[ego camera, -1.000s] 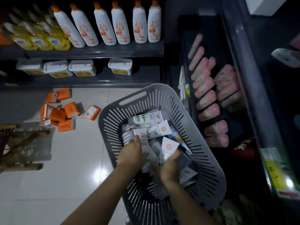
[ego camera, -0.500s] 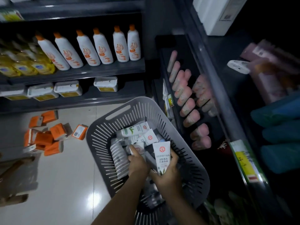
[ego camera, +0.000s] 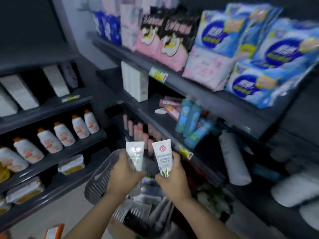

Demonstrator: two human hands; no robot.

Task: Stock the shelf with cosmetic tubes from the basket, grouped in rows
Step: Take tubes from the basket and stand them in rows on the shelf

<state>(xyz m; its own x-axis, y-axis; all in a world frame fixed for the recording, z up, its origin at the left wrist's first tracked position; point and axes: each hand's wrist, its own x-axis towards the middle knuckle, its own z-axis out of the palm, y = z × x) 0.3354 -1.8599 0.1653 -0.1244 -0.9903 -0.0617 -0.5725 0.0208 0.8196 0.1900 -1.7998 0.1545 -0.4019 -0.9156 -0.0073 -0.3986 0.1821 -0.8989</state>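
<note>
My left hand (ego camera: pixel 122 176) grips a white cosmetic tube (ego camera: pixel 135 155) held upright. In my right hand (ego camera: pixel 172 180) is a second white tube with a red round logo and green leaves (ego camera: pixel 163 156), also upright. Both tubes hang above the grey slotted basket (ego camera: pixel 99 181), which still holds several more tubes (ego camera: pixel 146 209) below my wrists. The dark shelf (ego camera: pixel 155 107) to the right carries pink tubes (ego camera: pixel 170 105) and blue-green tubes (ego camera: pixel 189 118). A lower shelf holds a row of pink tubes (ego camera: pixel 138 131) just behind the ones in my hands.
Orange-capped white bottles (ego camera: pixel 63 133) line the left shelf, with flat boxes (ego camera: pixel 70 164) below. Pink and blue soft packs (ego camera: pixel 215 49) fill the top right shelf. A white box (ego camera: pixel 135 83) stands on the middle shelf. White rolls (ego camera: pixel 233 161) lie at lower right.
Both hands have lifted out of the basket, each with a tube. My view has swung up from the basket and floor to the shelves on the right.
</note>
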